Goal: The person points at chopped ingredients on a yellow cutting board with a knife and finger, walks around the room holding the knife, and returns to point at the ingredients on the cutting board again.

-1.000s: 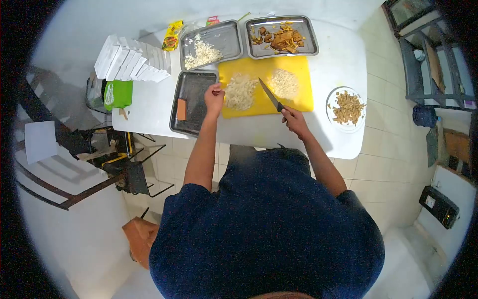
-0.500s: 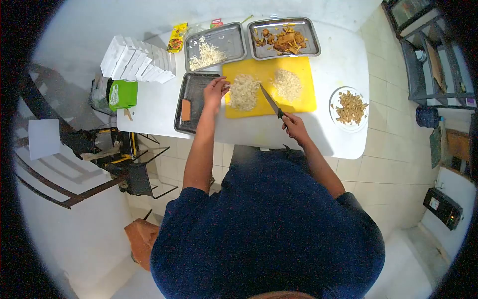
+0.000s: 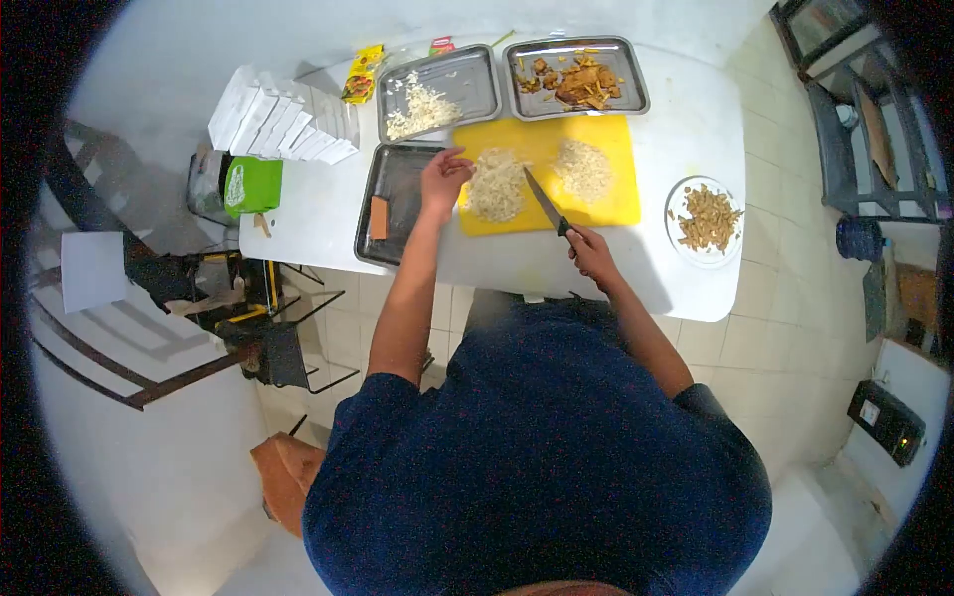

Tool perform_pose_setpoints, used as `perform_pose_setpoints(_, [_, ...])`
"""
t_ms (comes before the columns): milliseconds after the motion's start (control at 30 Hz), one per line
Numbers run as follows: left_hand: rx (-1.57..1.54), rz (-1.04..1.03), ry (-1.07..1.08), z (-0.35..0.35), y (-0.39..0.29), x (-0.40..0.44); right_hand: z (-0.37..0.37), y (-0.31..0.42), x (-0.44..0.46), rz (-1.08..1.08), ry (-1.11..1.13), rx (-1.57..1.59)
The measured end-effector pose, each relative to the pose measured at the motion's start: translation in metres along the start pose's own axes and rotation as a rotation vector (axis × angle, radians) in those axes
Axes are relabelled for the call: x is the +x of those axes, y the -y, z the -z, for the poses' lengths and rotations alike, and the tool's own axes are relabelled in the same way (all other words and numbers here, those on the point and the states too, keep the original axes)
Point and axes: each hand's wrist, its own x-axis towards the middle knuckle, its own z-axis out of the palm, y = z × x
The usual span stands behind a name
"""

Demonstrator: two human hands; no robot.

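My right hand (image 3: 593, 254) is wrapped round the dark handle of a kitchen knife (image 3: 545, 203). The blade points up and left over the yellow cutting board (image 3: 547, 221), its tip beside a larger pile of chopped pale food (image 3: 496, 187). A smaller pale chopped pile (image 3: 583, 171) lies on the board's right half. At the board's left edge, my left hand (image 3: 446, 183) has its fingers loosely bent and apart, with nothing seen in them, close to the larger pile. Under my left forearm is a dark tray (image 3: 390, 199) with an orange-brown block (image 3: 379, 218) in it.
Behind the board stand a metal tray (image 3: 477, 104) of white pieces and another tray (image 3: 636, 104) of browned pieces. A white plate (image 3: 679, 243) of chopped brown food is at right. White boxes (image 3: 268, 117), a yellow packet (image 3: 362, 75) and a green container (image 3: 253, 186) stand at left.
The whole view has shifted slightly to the right. My left fingers look a little more bent near the larger pile. The knife stays in my right hand at nearly the same place over the board.
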Motion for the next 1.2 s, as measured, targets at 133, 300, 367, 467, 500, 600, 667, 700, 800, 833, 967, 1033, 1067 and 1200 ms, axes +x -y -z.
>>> perform_pose_setpoints(133, [0.086,0.113,0.134,-0.032,0.025,0.002,0.006,-0.008,0.002,0.070,-0.077,-0.040])
perform_pose_setpoints(300, [0.012,0.116,0.202,-0.081,0.040,-0.002,0.026,-0.025,-0.006,0.210,-0.213,-0.219])
perform_pose_setpoints(367, [0.038,0.138,0.176,-0.090,0.054,-0.007,0.036,-0.033,-0.010,0.244,-0.215,-0.332])
perform_pose_setpoints(467, [0.063,0.180,0.157,-0.094,0.073,-0.017,0.043,-0.027,-0.022,0.169,-0.117,-0.409])
perform_pose_setpoints(500, [0.071,0.197,0.152,-0.092,0.076,-0.022,0.044,-0.029,-0.022,0.126,-0.074,-0.391])
perform_pose_setpoints(600, [0.043,0.189,0.157,-0.081,0.079,-0.033,0.044,-0.030,-0.011,0.151,-0.052,-0.456])
perform_pose_setpoints(667, [0.057,0.204,0.146,-0.071,0.080,-0.034,0.046,-0.019,-0.009,0.186,-0.085,-0.493])
perform_pose_setpoints(700, [0.065,0.217,0.143,-0.066,0.079,-0.036,0.047,-0.017,-0.005,0.223,-0.124,-0.502])
perform_pose_setpoints(800, [0.156,0.167,0.122,-0.058,0.079,-0.041,0.051,-0.006,0.010,0.305,-0.209,-0.532])
perform_pose_setpoints(833, [0.154,0.163,0.136,-0.055,0.084,-0.041,0.049,0.004,0.011,0.317,-0.209,-0.544])
perform_pose_setpoints(967, [0.086,0.173,0.179,-0.059,0.094,-0.041,0.035,0.007,0.029,0.378,-0.159,-0.543])
perform_pose_setpoints(1033, [0.060,0.188,0.186,-0.067,0.095,-0.043,0.027,-0.001,0.039,0.386,-0.193,-0.561])
perform_pose_setpoints(1067, [0.067,0.188,0.186,-0.072,0.094,-0.043,0.026,-0.002,0.044,0.392,-0.209,-0.572])
perform_pose_setpoints(1200, [-0.019,0.224,0.180,-0.087,0.106,-0.035,0.030,-0.003,0.051,0.414,-0.381,-0.552])
